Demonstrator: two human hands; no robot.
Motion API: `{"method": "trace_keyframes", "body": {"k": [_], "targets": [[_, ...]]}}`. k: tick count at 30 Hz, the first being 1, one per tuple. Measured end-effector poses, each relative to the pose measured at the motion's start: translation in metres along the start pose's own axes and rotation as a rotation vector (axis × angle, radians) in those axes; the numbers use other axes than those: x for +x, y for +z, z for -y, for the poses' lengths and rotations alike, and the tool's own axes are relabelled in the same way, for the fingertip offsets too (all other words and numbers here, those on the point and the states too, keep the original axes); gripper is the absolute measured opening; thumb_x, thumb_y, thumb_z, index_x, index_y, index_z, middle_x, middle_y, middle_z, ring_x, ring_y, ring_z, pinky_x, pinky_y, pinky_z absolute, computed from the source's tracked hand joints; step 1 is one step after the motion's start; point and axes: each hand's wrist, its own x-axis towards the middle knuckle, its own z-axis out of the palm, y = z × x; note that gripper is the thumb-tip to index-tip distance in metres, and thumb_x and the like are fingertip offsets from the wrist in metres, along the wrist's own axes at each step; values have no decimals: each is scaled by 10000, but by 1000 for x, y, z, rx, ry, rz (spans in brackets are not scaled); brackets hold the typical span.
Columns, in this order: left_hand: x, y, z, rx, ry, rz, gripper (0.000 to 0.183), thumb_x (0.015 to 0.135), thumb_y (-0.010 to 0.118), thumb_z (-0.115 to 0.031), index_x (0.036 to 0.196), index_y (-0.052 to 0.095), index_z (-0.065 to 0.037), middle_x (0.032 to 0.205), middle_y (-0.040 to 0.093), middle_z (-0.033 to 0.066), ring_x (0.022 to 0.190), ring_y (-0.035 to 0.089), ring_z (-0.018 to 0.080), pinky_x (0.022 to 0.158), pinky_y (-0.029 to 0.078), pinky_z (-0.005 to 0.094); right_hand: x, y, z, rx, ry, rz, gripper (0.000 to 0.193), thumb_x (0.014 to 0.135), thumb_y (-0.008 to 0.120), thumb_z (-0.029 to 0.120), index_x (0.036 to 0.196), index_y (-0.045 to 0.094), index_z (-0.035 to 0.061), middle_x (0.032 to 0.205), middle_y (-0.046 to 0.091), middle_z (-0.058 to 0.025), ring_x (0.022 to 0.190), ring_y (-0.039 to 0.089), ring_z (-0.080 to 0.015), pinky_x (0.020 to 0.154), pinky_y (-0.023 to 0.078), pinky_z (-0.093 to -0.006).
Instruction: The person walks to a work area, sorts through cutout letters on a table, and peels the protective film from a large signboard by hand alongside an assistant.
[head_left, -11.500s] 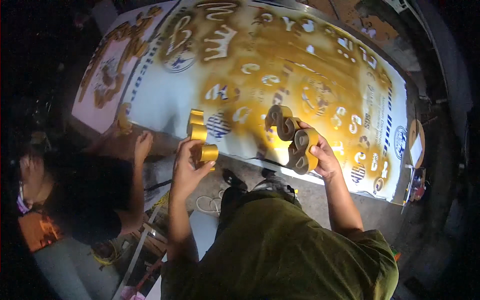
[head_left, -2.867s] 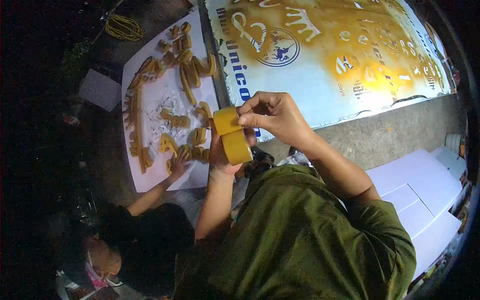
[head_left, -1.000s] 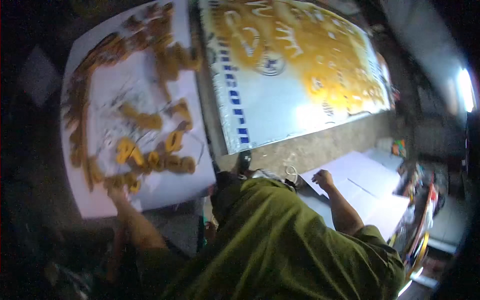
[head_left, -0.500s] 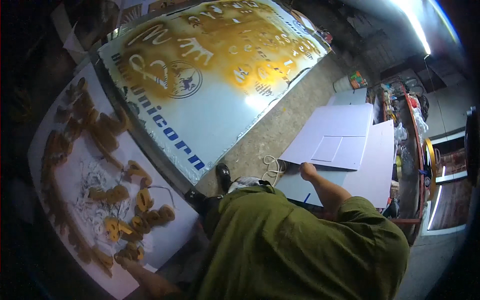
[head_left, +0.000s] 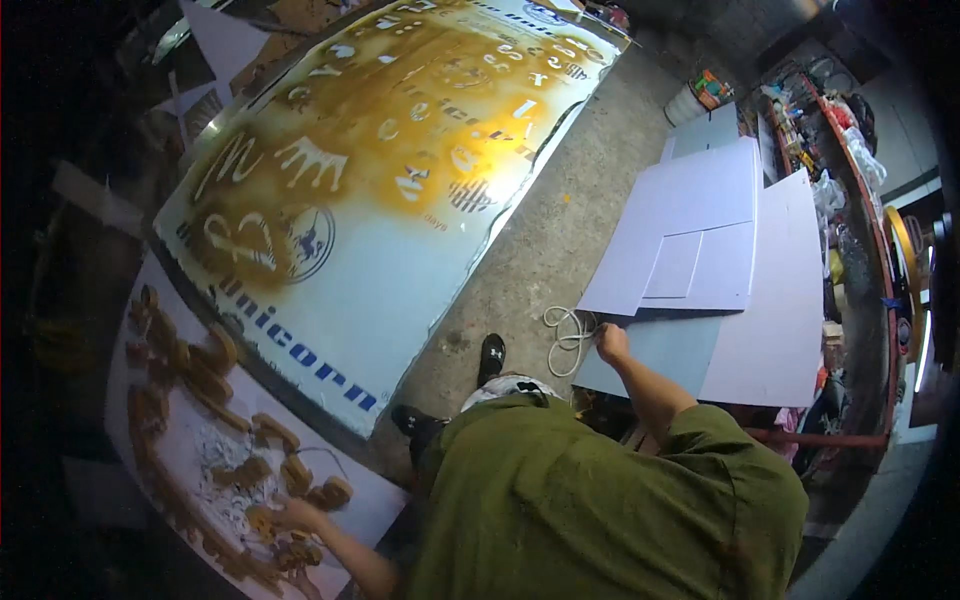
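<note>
My left hand [head_left: 298,516] reaches over a white board [head_left: 365,498] strewn with thick gold-brown cut-out letters. Its fingertips are at a rounded gold letter [head_left: 261,521]; dimness and blur hide whether they grip it. More gold letters [head_left: 328,492] lie close by, and a long row of them [head_left: 165,480] runs along the board's outer side. My right hand [head_left: 612,343] is closed in a fist at the near left corner of stacked pale sheets [head_left: 640,355], beside a looped white cord [head_left: 565,335]. What it holds, if anything, is hidden.
Ahead lies a large pale blue panel [head_left: 400,330] with gold overspray and pale letter shapes. White sheets [head_left: 700,210] are stacked at right, before a cluttered red-framed shelf [head_left: 865,180]. A bucket [head_left: 685,105] stands farther back on the concrete floor [head_left: 535,250].
My left hand has moved forward and right over the gold letters. My right hand stays closed, now nearer the white cord. The whole view has shifted and turned a little.
</note>
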Motion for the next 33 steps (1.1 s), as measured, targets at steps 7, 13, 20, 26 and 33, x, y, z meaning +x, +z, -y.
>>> {"method": "trace_keyframes", "body": {"k": [7, 13, 20, 26, 33], "targets": [[-146, -17, -227, -600, 327, 529, 323, 908, 552, -112, 1212, 485, -26, 1190, 483, 187, 1055, 514, 294, 904, 432, 418, 57, 13, -3, 343, 23, 392, 252, 850, 542, 185, 1004, 685, 48, 785, 706, -105, 768, 693, -241, 729, 536, -334], [-242, -21, -339, -534, 621, 743, 253, 900, 555, -84, 1149, 535, -41, 1151, 487, 124, 1049, 505, 247, 863, 442, 368, 107, -20, -4, 416, -143, 409, 227, 838, 547, 114, 1008, 675, 34, 828, 705, -125, 767, 685, -210, 736, 520, -319], [-297, 10, -444, -623, 469, 1216, 205, 892, 552, -63, 1090, 557, -10, 999, 605, 124, 850, 609, 208, 758, 498, 309, 146, -28, -75, 485, 62, 348, 217, 841, 576, 105, 1004, 657, -13, 782, 692, -119, 684, 653, -161, 663, 522, -297], [-367, 102, -550, -704, 575, 1367, 197, 886, 564, -82, 1065, 568, 0, 980, 633, 145, 848, 633, 222, 759, 507, 320, 147, -25, -133, 618, 385, 490, 193, 853, 555, 61, 990, 635, -51, 838, 682, -125, 713, 656, -189, 633, 528, -288], [-462, 180, -709, -597, 753, 1285, 230, 821, 590, -100, 1031, 574, -8, 973, 644, 164, 936, 618, 312, 805, 488, 382, 203, -82, -125, 748, 441, 433, 201, 888, 535, 70, 1033, 624, -36, 879, 667, -111, 753, 630, -167, 684, 511, -294]]}}
